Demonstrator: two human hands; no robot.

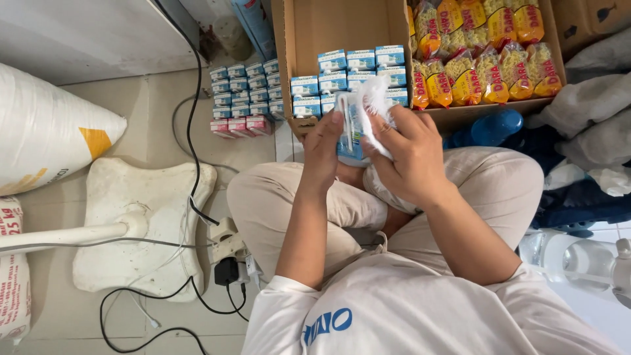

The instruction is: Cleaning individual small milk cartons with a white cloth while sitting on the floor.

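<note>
OK, both hands are up over the lap, working one item. Left hand (322, 154) is clamped on the left edge of a small blue-and-white carton pack (351, 135), thumb on the near face, holding it upright so the front faces the person. Right hand (411, 158) grips the crinkled clear plastic wrap (376, 105) bunched on the pack's top right, fingers curled into the film; looks like a peel or tear grip, with the left hand acting as the brace.

The pack sits just near of the open brown cardboard box (342, 26), directly ahead, within easy reach. Inside the box, left half: matching small blue-and-white cartons (348, 69) in tidy rows, upright. Right half: yellow-and-orange snack bags (480, 72), overlapped and leaning.

Left of the box on the pale tiled floor (151, 125): a separate block of the same blue cartons (246, 89), with a few pink ones at its near edge, stacked square.

Further left: a large white woven sack (46, 131) and a white fan base (141, 223). Black cables (194, 98) run down to a white power adapter (227, 246) near the left knee. Person sits cross-legged in beige trousers (276, 197).
</note>
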